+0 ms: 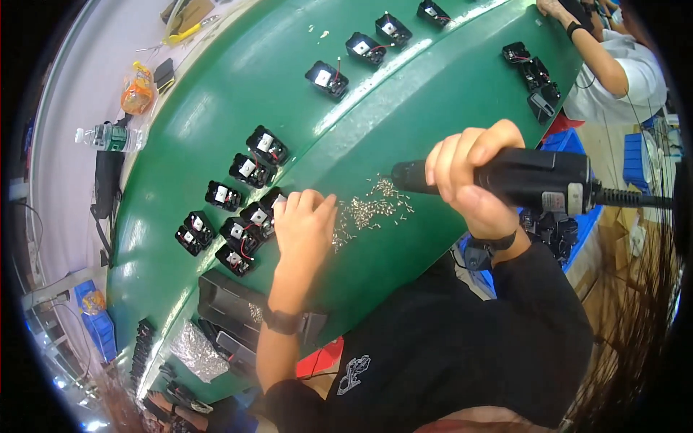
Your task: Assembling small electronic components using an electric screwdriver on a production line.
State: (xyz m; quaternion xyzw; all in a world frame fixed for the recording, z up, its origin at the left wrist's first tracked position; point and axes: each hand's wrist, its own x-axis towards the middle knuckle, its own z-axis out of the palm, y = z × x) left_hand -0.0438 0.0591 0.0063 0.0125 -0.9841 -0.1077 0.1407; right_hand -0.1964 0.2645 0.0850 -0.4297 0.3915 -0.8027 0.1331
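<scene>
My right hand (476, 169) is wrapped round a black electric screwdriver (534, 177), whose tip end points left over a scattered pile of small silver screws (368, 211). A thick cord runs from its back end. My left hand (307, 224) is closed with bent fingers between the screws and a cluster of small black plastic housings (240, 234). Its fingertips are hidden, so what they hold cannot be made out. The nearest housing (271, 200) is partly covered by those fingers. White parts and red wires show inside the housings.
More housings (327, 78) stand in a row on the green table (289, 40). A dark tray (224, 303) and a clear plastic bag (198, 352) lie beside my left forearm. On the right, a blue bin (570, 144) holds black parts. A co-worker's arm (595, 58) reaches in at upper right.
</scene>
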